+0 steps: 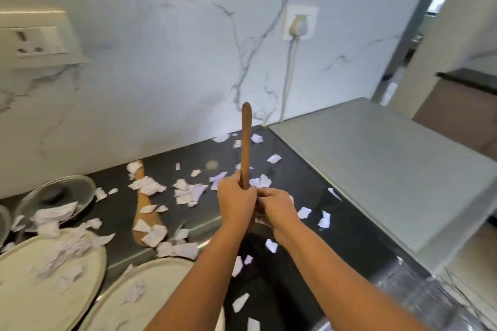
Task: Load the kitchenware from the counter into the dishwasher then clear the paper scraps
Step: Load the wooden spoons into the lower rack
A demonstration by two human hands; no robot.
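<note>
1. I see the left hand (236,203) clenched round a wooden stick (246,142), fingers wrapped on its lower part. The stick stands nearly upright in front of the marble wall (161,75).
2. The right hand (278,209) sits just beside the left and touches it. Its fingers are curled in on the same stick's bottom end. That end is hidden behind both hands, so I cannot tell what shape it has.
3. Both hands hang above the dark worktop (295,185), which is strewn with torn paper scraps (188,193). The scraps lie under and around the hands, and more lie toward the near edge.
4. To the left of the hands a wooden spoon (142,200) lies flat on the worktop, handle toward the wall and bowl toward me. Scraps lie across it.
5. Farther left a glass lid (57,193) rests tilted near the wall, with paper on its near rim.
6. Two pale plates sit at the lower left. The far plate (32,298) is heaped with scraps, and the near plate (161,285), just beside my left forearm, carries a few.
7. To the right of the hands stands a grey flat-topped appliance (376,169), set against the wall.
8. On the wall above, a white plug (298,25) sits in a socket and its cable (289,75) hangs down behind the appliance. A second socket (35,40) is at the far left.
</note>
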